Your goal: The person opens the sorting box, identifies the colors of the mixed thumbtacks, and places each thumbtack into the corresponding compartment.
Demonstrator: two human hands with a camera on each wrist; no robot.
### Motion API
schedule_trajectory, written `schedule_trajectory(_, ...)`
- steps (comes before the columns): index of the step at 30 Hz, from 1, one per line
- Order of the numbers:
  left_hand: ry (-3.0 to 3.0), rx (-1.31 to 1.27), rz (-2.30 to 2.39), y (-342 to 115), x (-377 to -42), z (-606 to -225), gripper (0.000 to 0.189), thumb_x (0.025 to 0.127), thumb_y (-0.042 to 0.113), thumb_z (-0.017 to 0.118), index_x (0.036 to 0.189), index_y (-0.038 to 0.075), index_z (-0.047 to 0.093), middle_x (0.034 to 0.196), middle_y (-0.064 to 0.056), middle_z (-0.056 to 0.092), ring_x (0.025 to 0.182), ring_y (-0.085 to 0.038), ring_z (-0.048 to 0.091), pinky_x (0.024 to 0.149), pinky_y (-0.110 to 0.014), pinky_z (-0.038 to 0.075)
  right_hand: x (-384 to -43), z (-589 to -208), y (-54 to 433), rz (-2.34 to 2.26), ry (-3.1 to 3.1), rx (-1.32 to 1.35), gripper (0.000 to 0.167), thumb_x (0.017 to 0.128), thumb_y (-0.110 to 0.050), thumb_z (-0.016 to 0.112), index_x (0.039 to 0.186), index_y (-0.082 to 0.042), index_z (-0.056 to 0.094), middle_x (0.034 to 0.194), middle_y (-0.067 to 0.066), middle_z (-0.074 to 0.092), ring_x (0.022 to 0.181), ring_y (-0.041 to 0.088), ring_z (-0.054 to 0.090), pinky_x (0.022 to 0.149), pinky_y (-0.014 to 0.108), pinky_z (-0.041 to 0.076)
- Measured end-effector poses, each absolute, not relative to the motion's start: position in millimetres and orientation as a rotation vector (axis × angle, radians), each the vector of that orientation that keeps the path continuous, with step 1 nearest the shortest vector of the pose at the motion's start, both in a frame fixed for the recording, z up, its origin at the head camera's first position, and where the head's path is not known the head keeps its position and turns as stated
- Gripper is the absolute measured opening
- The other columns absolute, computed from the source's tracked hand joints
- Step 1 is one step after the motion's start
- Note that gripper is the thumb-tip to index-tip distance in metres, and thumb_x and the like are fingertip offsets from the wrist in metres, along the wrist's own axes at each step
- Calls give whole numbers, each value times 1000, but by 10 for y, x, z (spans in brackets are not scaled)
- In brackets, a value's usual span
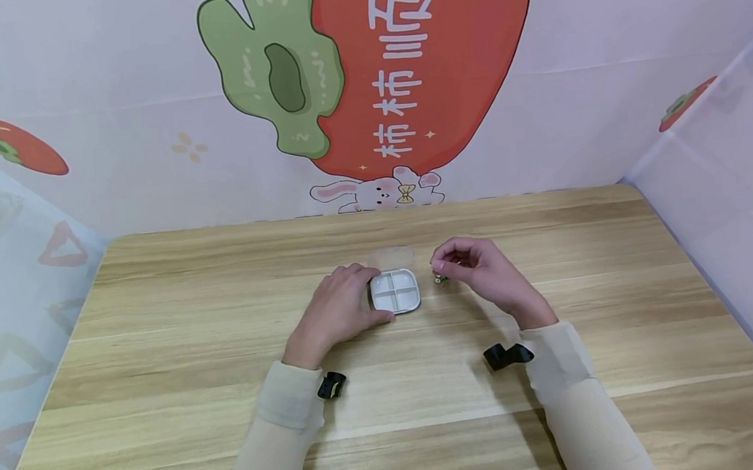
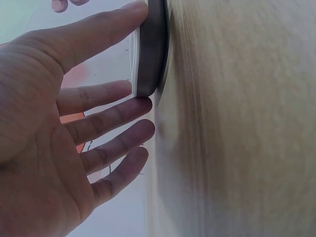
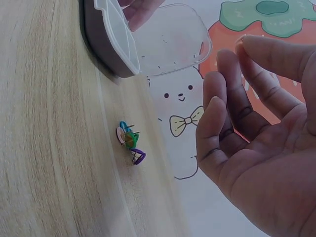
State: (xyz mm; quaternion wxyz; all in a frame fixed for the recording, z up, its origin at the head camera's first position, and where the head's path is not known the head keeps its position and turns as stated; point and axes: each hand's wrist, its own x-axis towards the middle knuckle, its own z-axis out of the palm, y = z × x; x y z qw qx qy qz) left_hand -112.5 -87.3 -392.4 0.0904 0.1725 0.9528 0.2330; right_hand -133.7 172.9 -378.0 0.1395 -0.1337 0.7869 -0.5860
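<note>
A small rounded box (image 1: 396,291) with four compartments, white inside and dark outside, rests on the table with its clear lid (image 1: 391,257) folded back. My left hand (image 1: 337,306) holds the box at its left side, thumb on the near edge and index finger on the far edge; the other fingers stretch out beside it. To the right of the box lies a little heap of coloured stud earrings (image 3: 129,140) with thin metal posts. Over it, my right hand (image 1: 482,268) pinches thumb and index fingertip together. A tiny pale speck shows at those tips; its kind I cannot tell.
The wood-grain table (image 1: 199,404) ends at a printed cloth backdrop (image 1: 139,163) behind the box, with more cloth at both sides. Black wrist mounts (image 1: 508,356) sit at both sleeves, low over the table.
</note>
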Motion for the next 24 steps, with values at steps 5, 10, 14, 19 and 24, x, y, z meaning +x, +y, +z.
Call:
schedule_trajectory(5, 2829, 507, 694, -876, -1122, -3922, 74, 77, 42, 89, 136, 7, 62, 133, -10, 62, 119, -29, 55, 104, -46, 42, -1333, -3779, 1732, -1708, 2263, -389, 18, 98, -7, 68, 109, 6, 68, 102, 25, 65, 93, 44, 58, 79, 38, 52)
schedule_trajectory(10, 2829, 524, 691, -878, -1118, -3918, 73, 78, 42, 89, 136, 6, 62, 133, -10, 61, 120, -30, 56, 103, -47, 43, -1328, -3767, 1736, -1720, 2254, -396, 18, 98, -7, 67, 110, 6, 68, 98, 17, 67, 93, 45, 58, 79, 39, 52)
schedule_trajectory(14, 2827, 539, 688, -881, -1120, -3916, 73, 78, 42, 88, 136, 5, 62, 133, -11, 61, 119, -30, 56, 102, -48, 43, -1320, -3754, 1733, -1738, 2231, -395, 19, 98, -7, 67, 110, 7, 67, 97, 12, 68, 94, 46, 58, 81, 40, 52)
schedule_trajectory(19, 2824, 541, 689, -886, -1124, -3918, 73, 78, 41, 88, 136, 5, 62, 134, -11, 61, 120, -30, 55, 102, -48, 43, -1316, -3749, 1728, -1746, 2205, -390, 23, 99, -9, 66, 112, 9, 65, 100, 16, 67, 97, 48, 57, 84, 42, 52)
schedule_trajectory(24, 2823, 542, 694, -891, -1125, -3918, 73, 78, 41, 88, 136, 5, 62, 134, -11, 61, 121, -31, 55, 103, -48, 42, -1316, -3741, 1725, -1762, 2180, -385, 22, 100, -9, 64, 112, 10, 64, 100, 16, 65, 98, 49, 56, 86, 43, 52)
